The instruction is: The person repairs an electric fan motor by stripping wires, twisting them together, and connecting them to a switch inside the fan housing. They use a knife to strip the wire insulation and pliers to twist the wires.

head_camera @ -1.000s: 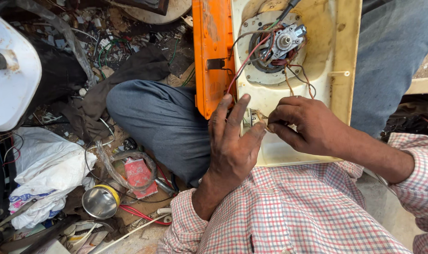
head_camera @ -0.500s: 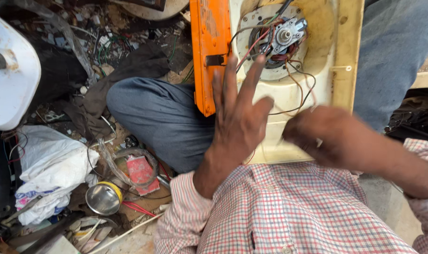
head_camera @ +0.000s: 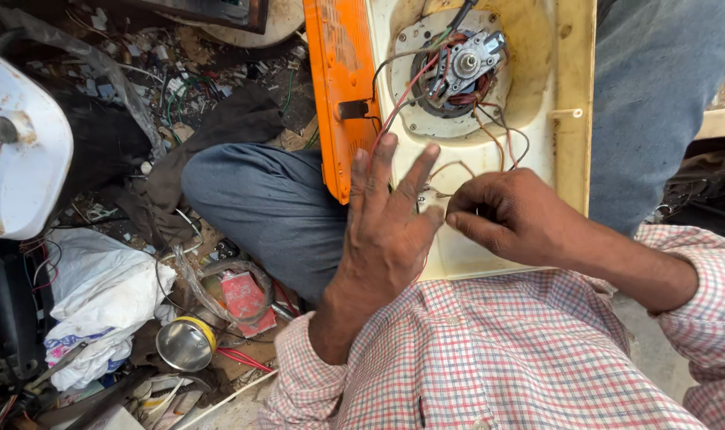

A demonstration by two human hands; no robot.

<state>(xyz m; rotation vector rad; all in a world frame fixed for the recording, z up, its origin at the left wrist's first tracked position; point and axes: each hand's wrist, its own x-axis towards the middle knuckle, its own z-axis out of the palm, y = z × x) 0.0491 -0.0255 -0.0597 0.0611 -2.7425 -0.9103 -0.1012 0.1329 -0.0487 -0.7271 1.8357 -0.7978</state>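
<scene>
A cream plastic appliance housing (head_camera: 571,119) with an orange side panel (head_camera: 337,72) leans against my knees. Its small motor (head_camera: 463,62) is exposed, with red, brown and black wires (head_camera: 394,103) trailing down from it. My left hand (head_camera: 386,239) is on the housing below the motor with its fingers spread upward. Its thumb and forefinger pinch thin wire ends (head_camera: 436,192). My right hand (head_camera: 510,215) meets it from the right and pinches the same wire ends between thumb and forefinger. The fingertips of both hands touch.
My grey trouser leg (head_camera: 259,207) lies left of the housing. The ground to the left is littered with a white fan-like casing (head_camera: 20,151), a white bag (head_camera: 99,302), a small metal cup with a yellow rim (head_camera: 186,342), a red part (head_camera: 243,296) and loose wires.
Half a second ago my right hand had pulled back to the right, blurred. It has now returned to the wire ends. My left hand's fingers have spread more upright.
</scene>
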